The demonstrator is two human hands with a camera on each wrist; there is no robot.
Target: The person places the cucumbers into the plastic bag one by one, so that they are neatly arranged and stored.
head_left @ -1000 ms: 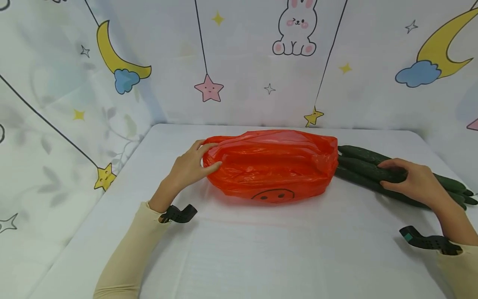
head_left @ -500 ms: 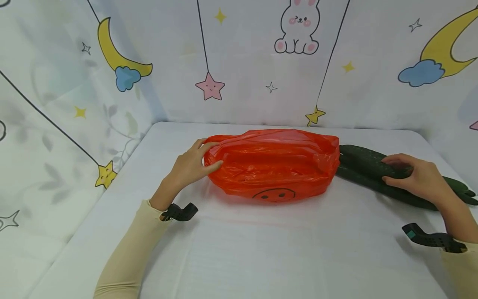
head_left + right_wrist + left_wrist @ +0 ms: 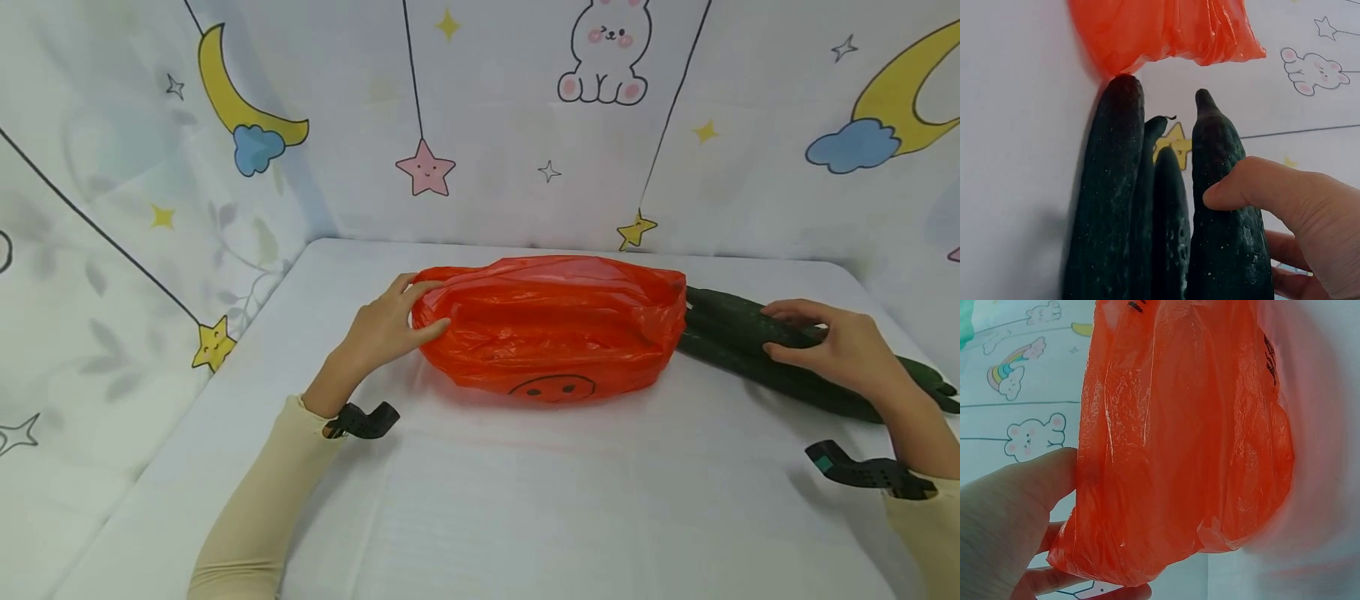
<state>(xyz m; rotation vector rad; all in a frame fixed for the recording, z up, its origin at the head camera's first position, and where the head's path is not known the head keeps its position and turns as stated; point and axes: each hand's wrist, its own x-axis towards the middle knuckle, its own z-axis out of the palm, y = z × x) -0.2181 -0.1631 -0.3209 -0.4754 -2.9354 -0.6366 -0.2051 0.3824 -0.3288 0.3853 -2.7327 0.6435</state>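
Note:
A red plastic bag (image 3: 555, 325) with a black smiley print lies puffed out across the table. My left hand (image 3: 386, 329) pinches its left end, thumb in front and fingers behind; the left wrist view shows the thumb against the bag's edge (image 3: 1088, 456). On the right, my right hand (image 3: 847, 346) grips a dark green cucumber (image 3: 1225, 250), thumb on the near side and fingers round the back. Its narrow tip points at the bag and stands apart from the others. Several more cucumbers (image 3: 765, 367) lie beneath and beside it, their left ends close to the bag.
The table (image 3: 525, 500) has a white cover. Behind it hangs a pale cloth (image 3: 495, 100) printed with moons, stars and a rabbit. A black band (image 3: 363, 421) sits on the left wrist, and another black band (image 3: 862, 471) on the right.
My right hand has risen slightly with the cucumber in its grip. The left hand stays at the bag's end, and the bag keeps its shape. The head view has tilted slightly.

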